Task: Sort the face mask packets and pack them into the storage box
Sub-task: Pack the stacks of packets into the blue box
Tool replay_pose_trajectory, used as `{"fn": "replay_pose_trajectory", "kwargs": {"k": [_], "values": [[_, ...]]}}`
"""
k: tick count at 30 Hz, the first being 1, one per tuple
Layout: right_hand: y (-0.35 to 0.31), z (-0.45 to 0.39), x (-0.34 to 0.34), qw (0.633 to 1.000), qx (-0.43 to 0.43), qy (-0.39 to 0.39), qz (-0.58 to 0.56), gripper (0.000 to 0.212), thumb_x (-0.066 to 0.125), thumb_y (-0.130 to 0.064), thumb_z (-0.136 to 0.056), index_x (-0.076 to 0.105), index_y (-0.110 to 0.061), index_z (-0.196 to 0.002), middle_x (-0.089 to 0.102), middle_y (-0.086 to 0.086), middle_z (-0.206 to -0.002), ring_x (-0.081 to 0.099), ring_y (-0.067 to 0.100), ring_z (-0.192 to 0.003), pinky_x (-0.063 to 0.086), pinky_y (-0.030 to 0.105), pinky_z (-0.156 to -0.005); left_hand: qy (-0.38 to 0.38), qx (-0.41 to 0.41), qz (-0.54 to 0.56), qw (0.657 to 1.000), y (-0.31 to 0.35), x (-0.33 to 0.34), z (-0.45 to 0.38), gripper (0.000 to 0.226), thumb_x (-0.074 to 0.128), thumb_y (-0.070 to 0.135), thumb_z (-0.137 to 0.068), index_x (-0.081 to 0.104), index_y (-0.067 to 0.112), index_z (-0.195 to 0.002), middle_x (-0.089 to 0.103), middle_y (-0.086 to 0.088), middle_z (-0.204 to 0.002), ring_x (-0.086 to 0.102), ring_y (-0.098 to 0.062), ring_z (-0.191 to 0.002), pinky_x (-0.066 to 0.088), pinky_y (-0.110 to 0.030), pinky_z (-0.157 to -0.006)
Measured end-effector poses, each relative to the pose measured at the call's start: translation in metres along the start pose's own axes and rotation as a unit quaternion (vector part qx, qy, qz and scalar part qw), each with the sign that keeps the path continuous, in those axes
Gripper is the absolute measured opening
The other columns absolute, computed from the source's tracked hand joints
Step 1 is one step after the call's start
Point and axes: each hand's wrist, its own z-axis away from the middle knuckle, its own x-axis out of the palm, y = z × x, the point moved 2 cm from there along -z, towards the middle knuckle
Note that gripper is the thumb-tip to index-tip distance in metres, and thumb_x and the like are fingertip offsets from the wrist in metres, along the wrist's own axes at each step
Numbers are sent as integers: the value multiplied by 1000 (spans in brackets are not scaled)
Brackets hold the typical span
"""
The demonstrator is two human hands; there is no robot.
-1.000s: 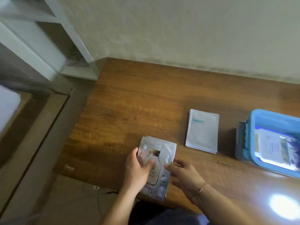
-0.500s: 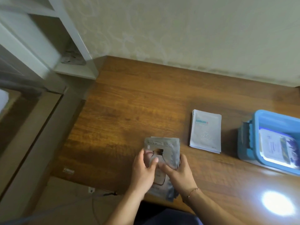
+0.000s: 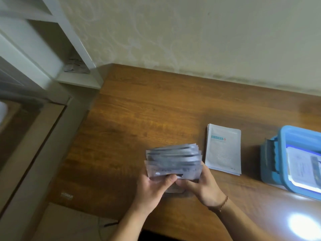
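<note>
Now both hands, left hand (image 3: 152, 186), right hand (image 3: 205, 188), grip blurred, seemingly silver packets (image 3: 173, 160).

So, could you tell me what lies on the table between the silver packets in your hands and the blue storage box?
In the head view, a white packet stack lies flat between the silver packets and the storage box.

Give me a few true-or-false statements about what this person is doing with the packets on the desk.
1. Both hands hold the silver packets. True: left hand and right hand grip the bundle from below.
2. The white packets lie inside the box. False: they lie on the wooden desk, left of the blue storage box.
3. The box already contains something. True: a packet lies in it.
4. The silver packets lie flat on the desk. False: they are tipped up, edges fanned.
</note>
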Motion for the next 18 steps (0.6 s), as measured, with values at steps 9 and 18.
{"fn": "replay_pose_trajectory", "kwargs": {"k": [9, 18], "values": [[30, -31, -1, 986, -134, -30, 96, 74, 79, -41, -77, 52, 14, -119, 67, 4, -119, 64, 22, -113, 54, 36, -92, -30, 195, -57, 979, -16, 5, -9, 62, 61, 53, -86, 39, 31, -139, 49, 25, -140, 48, 5, -129, 42, -9, -98], [57, -28, -12, 989, -136, -23, 58, 63, 85, -35, -72, 61, 5, -116, 72, 6, -112, 68, 18, -106, 56, 34, -89, 37, 226, -77, 970, -34, -5, -8, 65, 56, 71, -84, 48, 30, -133, 60, 2, -123, 61, -24, -109, 53, -40, -90]]}}
